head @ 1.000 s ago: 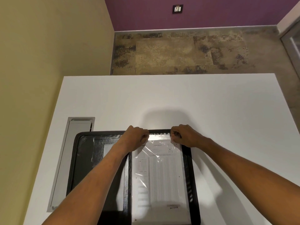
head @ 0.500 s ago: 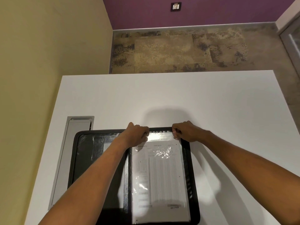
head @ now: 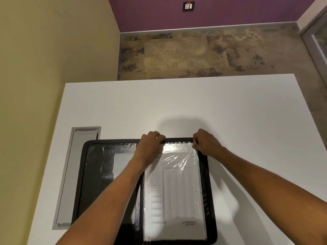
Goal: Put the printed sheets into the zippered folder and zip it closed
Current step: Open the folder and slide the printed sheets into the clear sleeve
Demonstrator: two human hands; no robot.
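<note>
A black zippered folder (head: pixel 92 175) lies spread flat on the white table (head: pixel 212 106), its two halves side by side. Printed sheets (head: pixel 177 191) with fine columns of text rest on the right half inside a glossy clear plastic sleeve (head: pixel 178 151). My left hand (head: pixel 150 147) pinches the sleeve's top left corner at the folder's far edge. My right hand (head: pixel 206 144) pinches the top right corner. The left half shows a dark pocket with a pale card behind it, partly hidden by my left forearm.
A grey metal cable hatch (head: pixel 76 175) is set into the table just left of the folder. A yellow wall (head: pixel 44 68) runs along the table's left side. Beyond the far table edge lies patterned floor (head: pixel 194 53) and a purple wall with a socket (head: pixel 188 6).
Both hands have kept their pinch on the sleeve's top corners and shifted slightly toward the folder's far edge. The sleeve's top edge now lies closer to the rim.
</note>
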